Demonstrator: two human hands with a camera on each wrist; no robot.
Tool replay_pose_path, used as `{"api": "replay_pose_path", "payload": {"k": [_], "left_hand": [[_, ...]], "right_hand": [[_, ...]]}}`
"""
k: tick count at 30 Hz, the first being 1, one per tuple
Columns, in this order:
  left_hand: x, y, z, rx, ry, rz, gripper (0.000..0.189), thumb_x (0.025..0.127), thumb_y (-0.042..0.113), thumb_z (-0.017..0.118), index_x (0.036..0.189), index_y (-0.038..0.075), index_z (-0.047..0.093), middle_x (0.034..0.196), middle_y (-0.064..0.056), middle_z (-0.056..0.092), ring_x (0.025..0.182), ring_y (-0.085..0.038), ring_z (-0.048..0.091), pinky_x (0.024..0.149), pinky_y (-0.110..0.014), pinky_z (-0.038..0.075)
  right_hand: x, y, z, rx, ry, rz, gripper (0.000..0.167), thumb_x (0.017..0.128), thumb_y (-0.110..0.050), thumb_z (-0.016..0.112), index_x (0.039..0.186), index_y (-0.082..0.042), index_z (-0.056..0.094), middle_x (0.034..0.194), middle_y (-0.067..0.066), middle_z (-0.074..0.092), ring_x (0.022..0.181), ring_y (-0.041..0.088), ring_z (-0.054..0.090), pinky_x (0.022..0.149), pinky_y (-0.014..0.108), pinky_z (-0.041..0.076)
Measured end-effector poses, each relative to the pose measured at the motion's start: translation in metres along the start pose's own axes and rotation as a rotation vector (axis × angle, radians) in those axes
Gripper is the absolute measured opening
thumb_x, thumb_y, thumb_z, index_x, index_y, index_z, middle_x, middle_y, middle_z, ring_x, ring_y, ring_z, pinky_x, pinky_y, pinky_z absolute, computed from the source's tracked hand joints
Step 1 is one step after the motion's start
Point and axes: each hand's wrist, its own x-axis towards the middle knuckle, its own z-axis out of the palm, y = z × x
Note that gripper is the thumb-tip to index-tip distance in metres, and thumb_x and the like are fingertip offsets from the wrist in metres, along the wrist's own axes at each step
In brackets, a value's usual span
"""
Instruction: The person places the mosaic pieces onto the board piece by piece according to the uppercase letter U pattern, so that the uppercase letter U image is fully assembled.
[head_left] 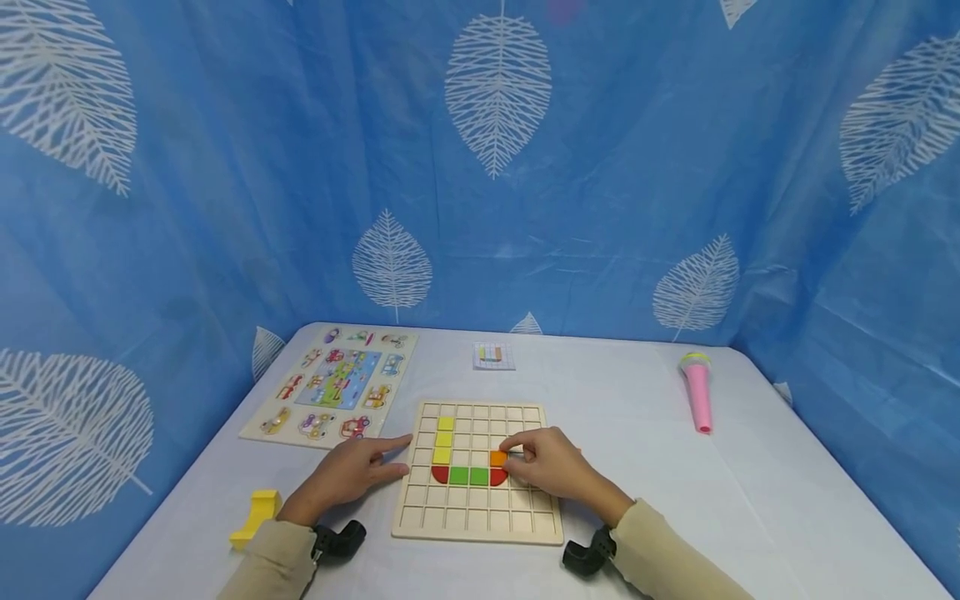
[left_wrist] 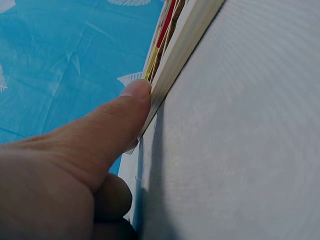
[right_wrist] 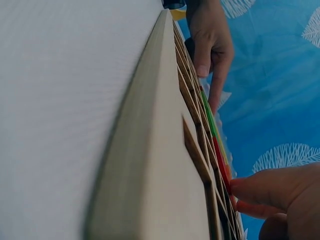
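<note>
A wooden grid board (head_left: 468, 521) lies flat on the table. My left hand (head_left: 351, 469) is at its left side, index finger and thumb stretched out to the edge; in the left wrist view the thumb (left_wrist: 120, 115) touches the board's rim. At the board's right half, my right hand (head_left: 557, 467) pinches an orange square tile (head_left: 497, 458) between thumb and index finger, at a cell above the right red rounded tile (head_left: 497, 477). Two green tiles (head_left: 459, 476) join it to another red rounded tile (head_left: 440, 474), with a column of yellow tiles (head_left: 444, 438) above.
Behind the board lies a small pattern card (head_left: 493, 356). A picture puzzle board (head_left: 337, 383) is at the back left, a yellow block (head_left: 257, 517) beside my left forearm. A pink toy microphone (head_left: 699, 396) lies at the right. Blue curtain (head_left: 480, 250) surrounds the table.
</note>
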Motion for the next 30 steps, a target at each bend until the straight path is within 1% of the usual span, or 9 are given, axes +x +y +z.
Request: {"api": "replay_pose_path", "payload": {"k": [8,14,20,23,26,30], "left_hand": [[-0.002,0.001,0.0,-0.001,-0.006,-0.012,0.055,0.092,0.043,0.074,0.143,0.026,0.063,0.061,0.003,0.043,0.054,-0.012,0.035,0.052,-0.026,0.027],[-0.002,0.001,0.001,0.0,-0.012,-0.004,0.055,0.093,0.042,0.074,0.144,0.026,0.062,0.061,0.004,0.043,0.053,-0.011,0.034,0.051,-0.026,0.027],[-0.001,0.002,0.001,0.003,-0.006,0.002,0.055,0.093,0.043,0.074,0.143,0.026,0.062,0.06,0.004,0.043,0.052,-0.011,0.034,0.051,-0.026,0.027],[-0.001,0.003,0.0,-0.001,-0.004,-0.004,0.055,0.092,0.044,0.074,0.143,0.027,0.062,0.061,0.004,0.043,0.052,-0.011,0.034,0.051,-0.026,0.027],[-0.001,0.002,0.001,-0.001,0.001,-0.004,0.055,0.092,0.044,0.074,0.143,0.027,0.063,0.061,0.003,0.043,0.053,-0.012,0.034,0.051,-0.026,0.027],[-0.002,0.003,0.0,0.001,0.003,-0.009,0.055,0.092,0.044,0.075,0.143,0.027,0.063,0.061,0.003,0.043,0.053,-0.012,0.035,0.051,-0.026,0.027]], "right_hand": [[-0.002,0.0,0.002,0.013,0.014,-0.009,0.02,0.094,-0.022,0.075,0.112,-0.016,0.079,0.052,-0.011,0.038,0.045,0.003,0.031,0.046,0.022,0.026],[-0.012,0.005,-0.012,0.007,0.057,0.001,0.018,0.094,-0.02,0.076,0.11,-0.015,0.079,0.05,-0.01,0.037,0.044,0.004,0.03,0.045,0.022,0.03],[-0.025,0.02,-0.034,-0.015,0.133,0.064,0.015,0.093,-0.019,0.077,0.107,-0.015,0.08,0.051,-0.009,0.041,0.045,0.004,0.034,0.047,0.022,0.03],[-0.032,0.026,-0.043,-0.031,0.158,0.106,0.014,0.092,-0.019,0.078,0.105,-0.016,0.08,0.051,-0.009,0.04,0.045,0.005,0.034,0.047,0.023,0.029],[-0.038,0.033,-0.047,-0.051,0.174,0.138,0.013,0.091,-0.021,0.079,0.103,-0.018,0.081,0.052,-0.009,0.039,0.046,0.006,0.033,0.048,0.023,0.028],[-0.047,0.04,-0.049,-0.073,0.183,0.147,0.013,0.089,-0.022,0.082,0.101,-0.019,0.081,0.052,-0.009,0.04,0.047,0.005,0.033,0.049,0.023,0.028]]}}
